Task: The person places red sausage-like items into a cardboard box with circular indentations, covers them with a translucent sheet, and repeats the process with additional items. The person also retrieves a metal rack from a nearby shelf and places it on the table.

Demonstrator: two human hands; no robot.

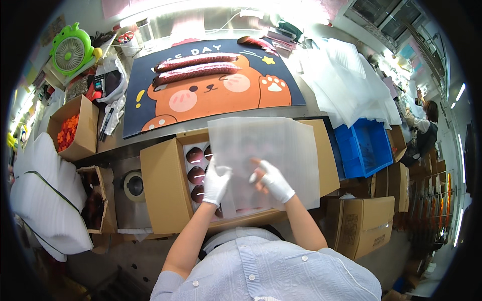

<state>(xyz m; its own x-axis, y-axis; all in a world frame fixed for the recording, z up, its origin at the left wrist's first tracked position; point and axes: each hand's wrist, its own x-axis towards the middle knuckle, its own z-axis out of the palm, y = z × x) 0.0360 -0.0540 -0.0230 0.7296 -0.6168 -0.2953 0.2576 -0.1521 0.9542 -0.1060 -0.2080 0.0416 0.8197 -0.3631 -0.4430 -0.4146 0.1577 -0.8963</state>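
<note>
Before me an open cardboard box (165, 188) holds several round, glossy dark red items (196, 175) in rows. A translucent white foam sheet (278, 150) lies over most of the box, leaving the items at its left side uncovered. My left hand (217, 182), in a white glove, is at the sheet's left edge, with that edge between thumb and fingers. My right hand (272, 181), gloved with some fingertips bare, is over the middle of the sheet, fingers apart and slightly blurred; it holds nothing that I can see.
Behind the box, long dark red glossy pieces (196, 74) lie on a bear-print mat (226, 101). Foam sheets (346, 86) are piled at right above a blue crate (361, 150). A tape roll (134, 185) and a box of orange pieces (81, 131) are at left. A person (423, 128) is far right.
</note>
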